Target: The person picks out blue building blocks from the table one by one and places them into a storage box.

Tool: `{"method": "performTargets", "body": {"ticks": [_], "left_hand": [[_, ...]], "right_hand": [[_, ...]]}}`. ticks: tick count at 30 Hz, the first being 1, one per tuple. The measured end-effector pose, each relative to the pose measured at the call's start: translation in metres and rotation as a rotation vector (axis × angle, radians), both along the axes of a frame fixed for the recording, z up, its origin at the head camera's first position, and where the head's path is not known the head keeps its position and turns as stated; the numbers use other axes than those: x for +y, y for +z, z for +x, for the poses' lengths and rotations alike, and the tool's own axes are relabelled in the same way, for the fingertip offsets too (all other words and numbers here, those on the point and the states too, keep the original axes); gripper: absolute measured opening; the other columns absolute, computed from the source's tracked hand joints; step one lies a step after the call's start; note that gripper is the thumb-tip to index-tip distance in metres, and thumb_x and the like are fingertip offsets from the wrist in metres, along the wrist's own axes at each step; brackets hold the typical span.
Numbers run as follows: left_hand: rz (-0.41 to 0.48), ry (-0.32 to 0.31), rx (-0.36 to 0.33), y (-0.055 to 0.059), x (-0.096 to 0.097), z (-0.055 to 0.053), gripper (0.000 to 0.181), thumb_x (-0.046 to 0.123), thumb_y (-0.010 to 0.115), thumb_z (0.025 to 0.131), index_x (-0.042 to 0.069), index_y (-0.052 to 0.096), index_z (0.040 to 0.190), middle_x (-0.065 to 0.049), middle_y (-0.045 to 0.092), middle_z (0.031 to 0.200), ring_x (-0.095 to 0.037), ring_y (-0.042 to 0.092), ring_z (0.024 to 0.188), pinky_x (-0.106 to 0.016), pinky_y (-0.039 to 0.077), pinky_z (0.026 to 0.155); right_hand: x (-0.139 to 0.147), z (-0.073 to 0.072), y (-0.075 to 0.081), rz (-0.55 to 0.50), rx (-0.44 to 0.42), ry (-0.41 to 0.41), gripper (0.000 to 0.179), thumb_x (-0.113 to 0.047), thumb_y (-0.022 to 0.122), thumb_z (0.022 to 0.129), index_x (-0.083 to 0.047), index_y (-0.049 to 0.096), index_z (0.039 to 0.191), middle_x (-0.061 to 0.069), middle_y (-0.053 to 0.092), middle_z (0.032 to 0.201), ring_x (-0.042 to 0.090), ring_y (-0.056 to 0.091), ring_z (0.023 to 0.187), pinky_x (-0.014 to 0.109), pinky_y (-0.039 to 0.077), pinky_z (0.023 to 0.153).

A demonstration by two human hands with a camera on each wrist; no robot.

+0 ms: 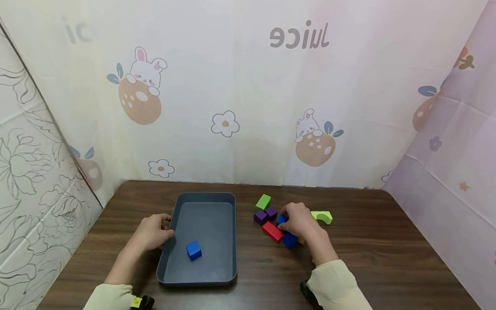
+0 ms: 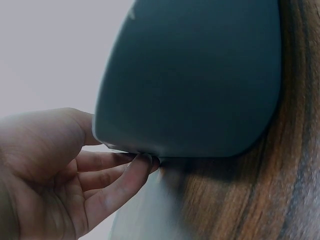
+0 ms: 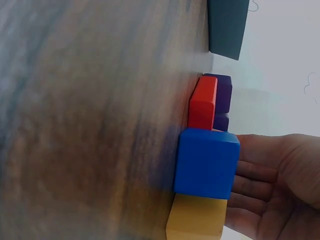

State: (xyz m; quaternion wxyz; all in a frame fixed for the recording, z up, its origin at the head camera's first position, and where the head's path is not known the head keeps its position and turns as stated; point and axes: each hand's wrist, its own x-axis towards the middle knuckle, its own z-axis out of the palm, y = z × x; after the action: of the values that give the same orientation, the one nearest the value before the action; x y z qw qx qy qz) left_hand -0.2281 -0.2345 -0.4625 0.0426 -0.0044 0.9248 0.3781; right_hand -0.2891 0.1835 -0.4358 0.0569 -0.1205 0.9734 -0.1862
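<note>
Among blocks [image 1: 272, 231], pinching a blue block [image 1: 281, 219] between fingers [image 1: 288, 208] of right hand [image 1: 302, 221], gripping tray [image 1: 209, 219] with left hand [image 1: 151, 232]

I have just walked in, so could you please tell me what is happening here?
A person's left hand touches the side of a grey tray, in which one blue cube lies. Their right hand is among coloured blocks on the table, fingers at another blue block; its grip is partly hidden.

The tray [image 1: 208, 224] looks matt plastic, the blocks [image 1: 272, 231] smooth, the table [image 1: 380, 246] faintly glossy wood, the backdrop [image 1: 237, 68] cloth.
</note>
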Motion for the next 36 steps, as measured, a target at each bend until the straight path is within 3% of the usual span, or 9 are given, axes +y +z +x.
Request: {"method": "performTargets", "body": {"ticks": [22, 29, 36], "left_hand": [[0.022, -0.005, -0.005, 0.001, 0.000, 0.000, 0.050, 0.004, 0.070, 0.092, -0.016, 0.058, 0.137, -0.015, 0.073, 0.095, -0.021, 0.071, 0.067, -0.036, 0.064, 0.056], [0.023, -0.002, -0.004, 0.001, 0.000, 0.001, 0.050, 0.004, 0.069, 0.092, -0.016, 0.058, 0.137, -0.016, 0.074, 0.097, -0.021, 0.072, 0.068, -0.037, 0.064, 0.057], [0.022, 0.000, -0.003, 0.000, 0.001, 0.002, 0.050, 0.003, 0.070, 0.092, -0.016, 0.058, 0.137, -0.017, 0.074, 0.098, -0.021, 0.072, 0.068, -0.037, 0.065, 0.057]], "right_hand": [[-0.001, -0.001, -0.003, 0.028, -0.013, -0.009, 0.035, -0.009, 0.087, 0.088, 0.002, 0.076, 0.119, 0.020, 0.073, 0.115, 0.031, 0.070, 0.094, 0.054, 0.064, 0.085], [0.001, 0.002, 0.001, 0.020, -0.016, -0.011, 0.038, -0.010, 0.087, 0.088, 0.003, 0.075, 0.121, 0.021, 0.072, 0.117, 0.031, 0.069, 0.095, 0.055, 0.064, 0.085], [0.006, 0.005, 0.009, 0.013, 0.037, -0.006, 0.036, -0.010, 0.087, 0.088, 0.003, 0.076, 0.119, 0.022, 0.073, 0.116, 0.033, 0.069, 0.097, 0.054, 0.063, 0.087]]}}
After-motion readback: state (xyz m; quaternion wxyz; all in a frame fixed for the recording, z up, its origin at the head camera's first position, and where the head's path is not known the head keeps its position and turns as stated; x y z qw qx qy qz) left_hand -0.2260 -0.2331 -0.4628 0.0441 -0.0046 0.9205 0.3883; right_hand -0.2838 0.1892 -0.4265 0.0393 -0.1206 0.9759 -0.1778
